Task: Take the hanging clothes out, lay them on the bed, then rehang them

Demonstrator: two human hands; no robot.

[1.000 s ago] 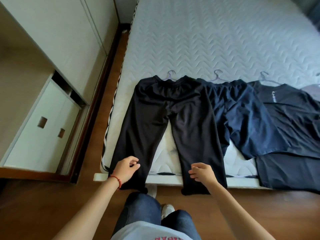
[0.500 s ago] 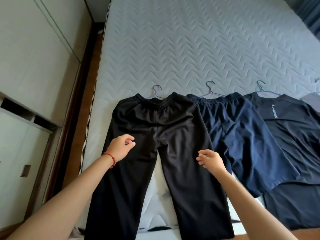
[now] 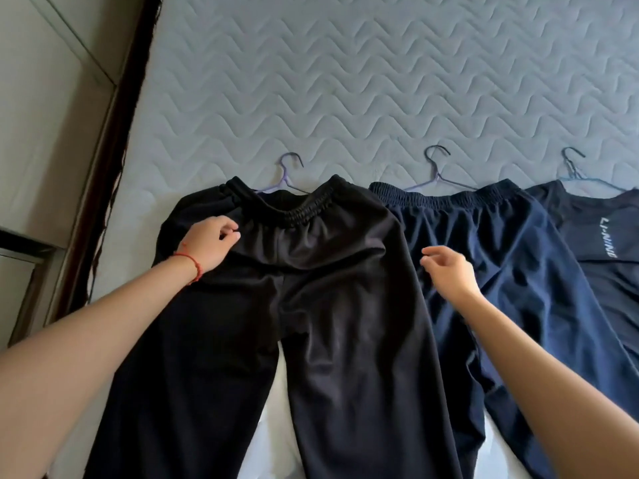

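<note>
- Both hands have travelled up the black trousers (image 3: 311, 305) from the cuffs to just below the waistband, and the view has closed in so the floor and the foot of the bed (image 3: 345, 81) are out of frame
- Trouser legs of the black pair and of the navy trousers (image 3: 501, 271) beside them are cut off by the lower edge
- Only the hooks and part of the shoulders of the three hangers show: one (image 3: 287, 174) above the black waistband, one (image 3: 437, 167) above the navy waistband, one (image 3: 575, 167) above the dark T-shirt (image 3: 594, 229)
- T-shirt runs off the right edge
- Left hand (image 3: 207, 243), red string at the wrist, rests on the black fabric with fingers curled loosely; whether it pinches cloth cannot be told
- Right hand (image 3: 449, 271) is half open, fingers bent, holding nothing, over the seam where black and navy trousers meet
- White lettering on the T-shirt chest reads "LI-NING"
- All three garments lie flat, side by side on the quilted mattress
</note>
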